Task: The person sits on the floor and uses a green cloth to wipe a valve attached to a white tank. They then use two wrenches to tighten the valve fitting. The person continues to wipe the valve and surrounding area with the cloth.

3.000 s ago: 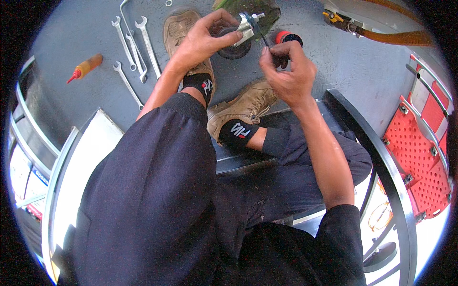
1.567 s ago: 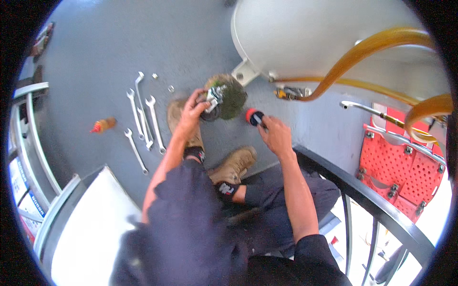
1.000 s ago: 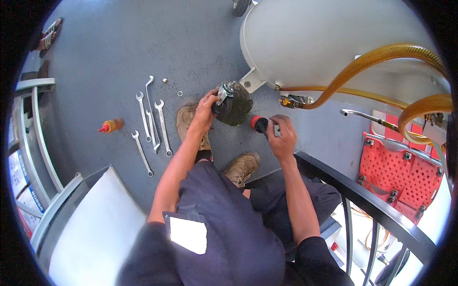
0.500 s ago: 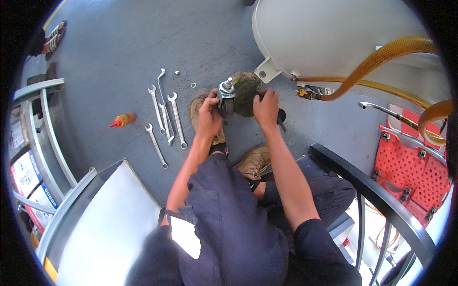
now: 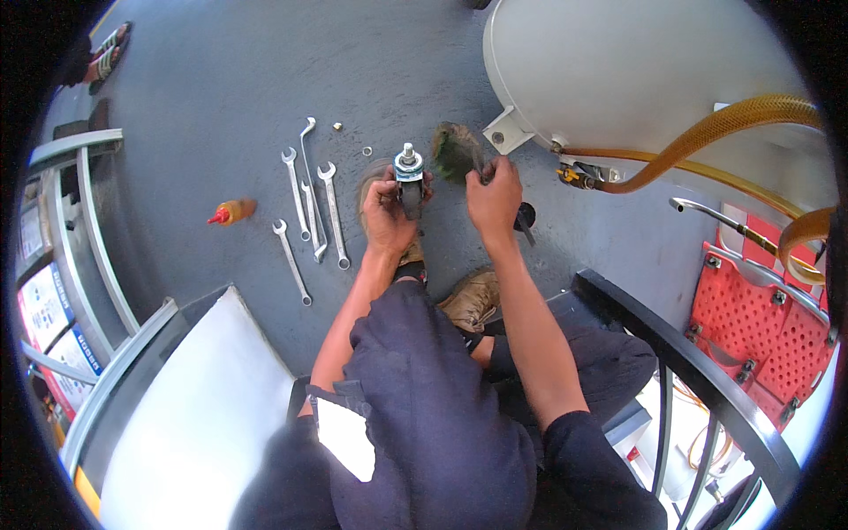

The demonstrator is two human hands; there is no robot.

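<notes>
My left hand (image 5: 389, 216) is closed around a caster wheel (image 5: 410, 181), its dark wheel downward and its metal plate and threaded stem upward. Fingers wrap both sides of the wheel. My right hand (image 5: 495, 196) is closed on the dark handle of what looks like a worn, shaggy brush (image 5: 454, 154), brown and greenish, held to the right of the caster and apart from it. Beyond the caster, a small nut (image 5: 367, 151) and a small brass-coloured piece (image 5: 337, 126) lie on the floor.
Several wrenches (image 5: 330, 216) and an amber bottle with a red tip (image 5: 231, 212) lie to the left. A large pale tank (image 5: 609, 71) with an amber hose (image 5: 707, 141) stands at the right. A black railing (image 5: 689, 362) runs near my right arm. Another person's foot (image 5: 108, 60) shows far left.
The caster has swung more upright in my left hand. The brush has moved away from the caster with my right hand, toward the tank. The whole view has shifted slightly.
</notes>
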